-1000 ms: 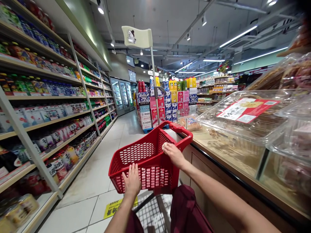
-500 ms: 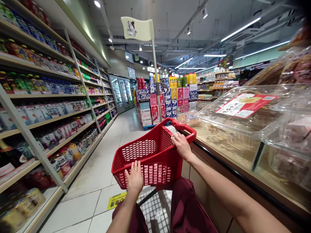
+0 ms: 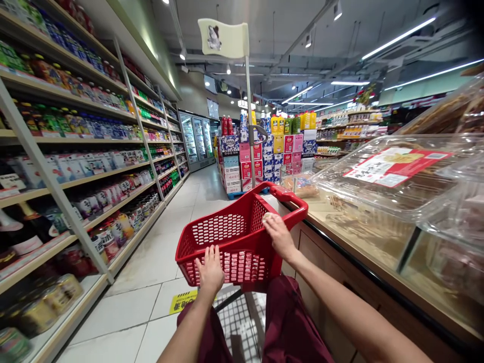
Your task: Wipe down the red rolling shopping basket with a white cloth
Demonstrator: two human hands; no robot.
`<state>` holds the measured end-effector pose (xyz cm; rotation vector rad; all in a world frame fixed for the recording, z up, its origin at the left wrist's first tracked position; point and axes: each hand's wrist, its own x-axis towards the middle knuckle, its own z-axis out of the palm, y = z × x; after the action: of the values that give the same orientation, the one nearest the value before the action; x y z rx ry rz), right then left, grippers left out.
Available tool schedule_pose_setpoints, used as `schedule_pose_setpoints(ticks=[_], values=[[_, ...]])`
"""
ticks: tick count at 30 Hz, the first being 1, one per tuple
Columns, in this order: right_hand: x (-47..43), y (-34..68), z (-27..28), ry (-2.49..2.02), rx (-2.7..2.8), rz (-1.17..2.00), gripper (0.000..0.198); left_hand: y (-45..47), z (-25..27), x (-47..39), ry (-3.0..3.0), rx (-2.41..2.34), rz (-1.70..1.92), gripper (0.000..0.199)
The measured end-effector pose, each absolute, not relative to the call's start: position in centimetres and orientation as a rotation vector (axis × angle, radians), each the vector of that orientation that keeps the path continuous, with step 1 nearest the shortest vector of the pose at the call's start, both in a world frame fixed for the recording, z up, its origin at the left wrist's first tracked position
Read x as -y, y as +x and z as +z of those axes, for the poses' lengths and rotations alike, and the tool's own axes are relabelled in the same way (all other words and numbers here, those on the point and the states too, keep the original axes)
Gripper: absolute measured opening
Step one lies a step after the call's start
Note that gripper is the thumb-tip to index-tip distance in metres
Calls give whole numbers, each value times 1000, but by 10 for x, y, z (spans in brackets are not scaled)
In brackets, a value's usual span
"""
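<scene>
A red plastic shopping cart basket [image 3: 227,247] with perforated walls stands in front of my knees. My left hand [image 3: 210,271] lies with fingers stretched out against the near wall of the basket, touching its rim. At the near rim, beside the basket's inner divider [image 3: 258,212], is my right hand [image 3: 279,236]. Its fingers are bent round a small whitish wad [image 3: 266,217]; the material cannot be made out. The cart's red handle [image 3: 297,214] is just right of that hand. A pole with a cream flag [image 3: 224,39] rises behind the basket.
Drink shelves [image 3: 124,143] line the left side. At right, a counter [image 3: 363,252] holds clear plastic food boxes [image 3: 401,171]. Stacked drink cartons [image 3: 247,166] stand ahead, with glass-door fridges [image 3: 195,138] behind. A yellow sign [image 3: 182,301] is on the tiled floor.
My right hand has shifted slightly left and down along the near rim, away from the handle. My left hand stays on the basket wall. The view has turned a little left.
</scene>
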<state>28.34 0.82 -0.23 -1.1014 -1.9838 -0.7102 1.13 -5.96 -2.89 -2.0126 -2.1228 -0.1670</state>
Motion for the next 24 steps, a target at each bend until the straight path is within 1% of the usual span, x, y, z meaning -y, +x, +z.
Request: schedule_pose_setpoints(ticks=[3, 7, 12, 14, 17, 19, 22, 24], values=[[-11, 278, -4, -1049, 2071, -681, 42, 11, -29, 61, -2023, 2129, -148, 75], [-15, 276, -4, -1227, 1809, -718, 38, 11, -31, 60, -2016, 2123, -159, 75], [-8, 244, -17, -1034, 2055, -714, 33, 11, -30, 62, -2027, 2125, -163, 76], [-6, 247, -15, -1094, 2038, -703, 33, 12, -28, 65, -2038, 2125, -168, 76], [-4, 255, -11, -1242, 1860, -709, 33, 13, -29, 68, -2028, 2142, -199, 75], [-2, 247, -14, -1198, 1849, -719, 34, 12, -31, 69, -2026, 2155, -214, 76], [-2, 228, -25, -1023, 1990, -734, 34, 8, -34, 67, -2045, 2141, -231, 77], [-5, 226, -27, -1008, 2008, -733, 34, 6, -36, 66, -2057, 2115, -249, 77]])
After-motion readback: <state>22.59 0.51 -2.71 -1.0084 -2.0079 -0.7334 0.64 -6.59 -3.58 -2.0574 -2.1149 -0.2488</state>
